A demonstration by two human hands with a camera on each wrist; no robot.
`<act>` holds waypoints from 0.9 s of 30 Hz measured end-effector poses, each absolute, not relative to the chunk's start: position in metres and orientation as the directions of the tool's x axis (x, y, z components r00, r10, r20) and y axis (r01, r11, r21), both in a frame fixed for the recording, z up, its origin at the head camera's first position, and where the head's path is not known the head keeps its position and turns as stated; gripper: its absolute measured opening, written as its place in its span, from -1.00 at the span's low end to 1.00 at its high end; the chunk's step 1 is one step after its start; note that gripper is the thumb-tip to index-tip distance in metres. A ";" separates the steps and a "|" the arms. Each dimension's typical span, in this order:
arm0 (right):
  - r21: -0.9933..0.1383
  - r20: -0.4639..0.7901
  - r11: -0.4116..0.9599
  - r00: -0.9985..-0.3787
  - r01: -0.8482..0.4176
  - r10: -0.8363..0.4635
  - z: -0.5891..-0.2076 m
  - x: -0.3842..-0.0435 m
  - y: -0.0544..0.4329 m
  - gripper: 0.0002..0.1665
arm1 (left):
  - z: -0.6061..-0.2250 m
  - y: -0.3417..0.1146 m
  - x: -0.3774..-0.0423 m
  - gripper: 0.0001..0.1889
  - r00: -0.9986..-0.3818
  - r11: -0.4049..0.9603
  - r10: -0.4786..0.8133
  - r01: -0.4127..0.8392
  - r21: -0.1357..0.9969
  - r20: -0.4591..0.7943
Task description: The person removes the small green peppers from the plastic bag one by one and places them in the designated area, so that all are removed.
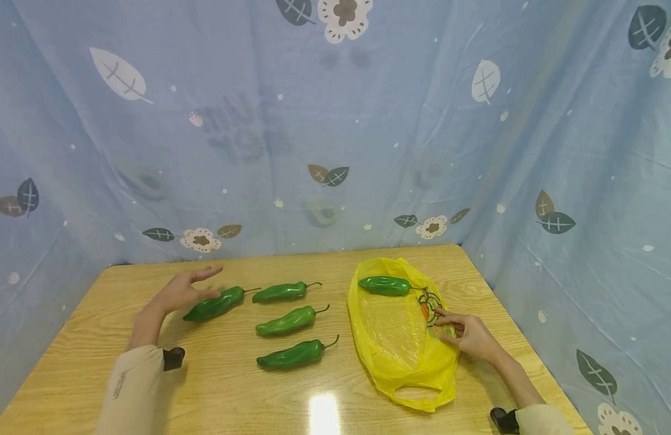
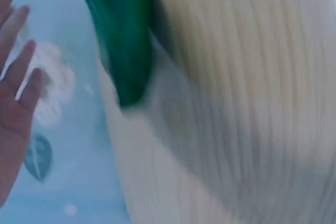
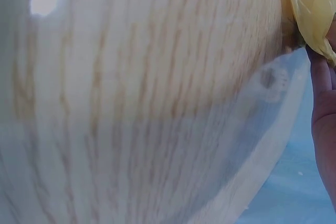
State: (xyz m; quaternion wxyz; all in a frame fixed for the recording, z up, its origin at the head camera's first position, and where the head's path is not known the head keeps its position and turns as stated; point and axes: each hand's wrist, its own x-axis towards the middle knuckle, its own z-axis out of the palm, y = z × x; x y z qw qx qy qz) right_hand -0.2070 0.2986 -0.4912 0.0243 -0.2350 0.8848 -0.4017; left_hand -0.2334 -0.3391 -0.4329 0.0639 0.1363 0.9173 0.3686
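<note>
My left hand, fingers apart and holding nothing, is above and beside a green pepper at the left of the table. The left wrist view shows this pepper blurred, with the spread fingers off to one side. My right hand grips the right edge of a yellow plastic bag. Inside the bag's mouth lies another green pepper. From the right wrist, the bag appears at the fingers, partly cut off by the frame.
Three more green peppers, a far one, a middle one and a near one, lie in a column between the left hand and the bag. Patterned blue cloth hangs behind and beside the wooden table.
</note>
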 end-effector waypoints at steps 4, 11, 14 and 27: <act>-0.714 0.138 0.583 -0.895 -0.387 -0.425 -0.494 -0.208 0.300 -0.67 | -0.424 -0.315 -0.235 -0.39 -0.943 0.530 0.311 0.273 0.803 0.115; -0.725 0.134 0.576 -0.899 -0.376 -0.417 -0.498 -0.207 0.300 -0.68 | -0.413 -0.268 -0.228 -0.45 -0.913 0.370 0.367 0.320 0.872 0.179; -0.728 0.137 0.574 -0.899 -0.375 -0.415 -0.497 -0.207 0.301 -0.68 | -0.411 -0.249 -0.224 -0.46 -0.905 0.338 0.390 0.312 0.888 0.170; -0.702 0.154 0.595 -0.899 -0.392 -0.410 -0.495 -0.207 0.297 -0.68 | -0.405 -0.201 -0.193 -0.45 -0.873 0.239 0.467 0.277 0.930 0.140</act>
